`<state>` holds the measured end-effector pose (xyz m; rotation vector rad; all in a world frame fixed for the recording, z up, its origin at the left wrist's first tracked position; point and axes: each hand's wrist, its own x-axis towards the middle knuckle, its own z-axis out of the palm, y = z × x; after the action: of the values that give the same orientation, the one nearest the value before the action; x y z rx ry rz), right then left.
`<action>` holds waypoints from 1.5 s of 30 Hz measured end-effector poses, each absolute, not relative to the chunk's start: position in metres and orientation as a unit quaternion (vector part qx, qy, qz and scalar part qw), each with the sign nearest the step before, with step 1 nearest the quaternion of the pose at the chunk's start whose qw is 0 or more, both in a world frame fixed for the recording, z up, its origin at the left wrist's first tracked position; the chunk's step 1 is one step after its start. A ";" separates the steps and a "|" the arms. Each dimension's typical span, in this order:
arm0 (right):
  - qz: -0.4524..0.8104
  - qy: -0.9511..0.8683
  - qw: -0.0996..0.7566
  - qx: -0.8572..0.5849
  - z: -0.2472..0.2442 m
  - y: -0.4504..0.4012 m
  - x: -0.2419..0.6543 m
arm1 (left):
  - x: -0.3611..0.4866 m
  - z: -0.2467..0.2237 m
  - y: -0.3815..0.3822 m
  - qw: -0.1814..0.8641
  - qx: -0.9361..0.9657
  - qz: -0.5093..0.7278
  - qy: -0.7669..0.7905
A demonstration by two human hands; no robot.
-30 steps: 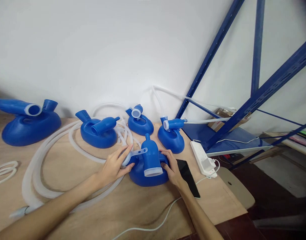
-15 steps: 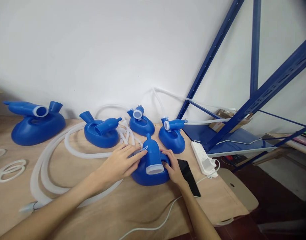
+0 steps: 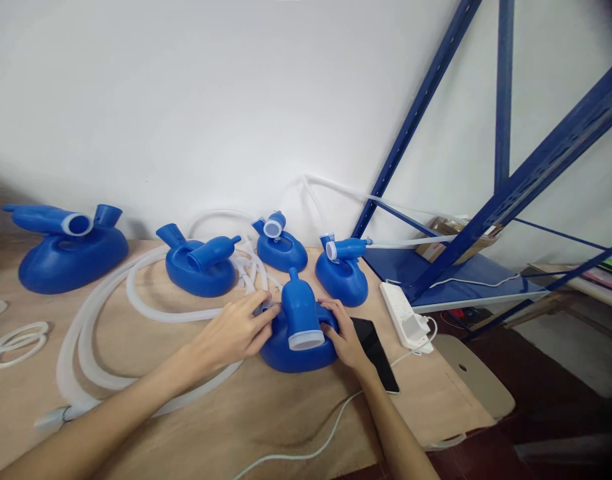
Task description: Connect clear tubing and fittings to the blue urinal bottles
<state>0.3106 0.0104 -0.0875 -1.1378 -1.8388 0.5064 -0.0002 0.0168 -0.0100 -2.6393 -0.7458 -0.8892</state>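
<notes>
A blue plastic urinal bottle sits on the wooden table in front of me. Across its top lies a blue funnel-shaped cup, its white-rimmed mouth toward me and narrow spout pointing away. My right hand is wrapped round the bottle's handle on the right side. At the bottle's left side, around its neck, the fingers of my left hand are closed; they hide most of the neck. A small greyish, clear-looking piece shows between those fingers, too covered to name.
Several more blue urinal bottles with cups stand along the wall. Coiled translucent hose lies at left, beside white rings. At right are a black phone, a power strip and blue metal shelving.
My left fingers have drawn back from the cup's side to the bottle's neck, and the small clear loop at their tips is now hidden. The right hand keeps its grip.
</notes>
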 end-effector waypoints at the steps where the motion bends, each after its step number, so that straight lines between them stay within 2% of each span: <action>1: 0.205 -0.742 0.443 -0.460 -0.087 0.010 0.311 | 0.003 -0.008 0.016 0.122 -0.917 -0.275 -0.263; 8: 0.204 -0.742 0.443 -0.460 -0.089 0.009 0.311 | 0.020 0.004 0.023 0.094 -0.929 -0.150 -0.324; 18: 0.199 -0.745 0.441 -0.460 -0.089 0.009 0.312 | 0.032 0.009 0.019 -0.042 -0.865 -0.183 -0.465; 32: 0.202 -0.738 0.451 -0.459 -0.091 0.008 0.313 | 0.035 0.007 0.010 -0.026 -0.841 -0.190 -0.505; 38: 0.202 -0.735 0.460 -0.456 -0.093 0.009 0.311 | 0.029 0.005 0.012 -0.052 -0.853 -0.200 -0.479; 42: 0.209 -0.723 0.478 -0.454 -0.094 0.010 0.311 | 0.005 0.006 0.011 -0.039 -0.850 -0.182 -0.492; 45: 0.208 -0.715 0.501 -0.441 -0.095 0.011 0.312 | -0.044 0.003 0.017 -0.049 -0.865 -0.171 -0.470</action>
<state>0.3115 0.0113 -0.0949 -1.0663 -1.7280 0.5024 -0.0442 0.0166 0.0026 -2.8050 -1.5247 -0.5536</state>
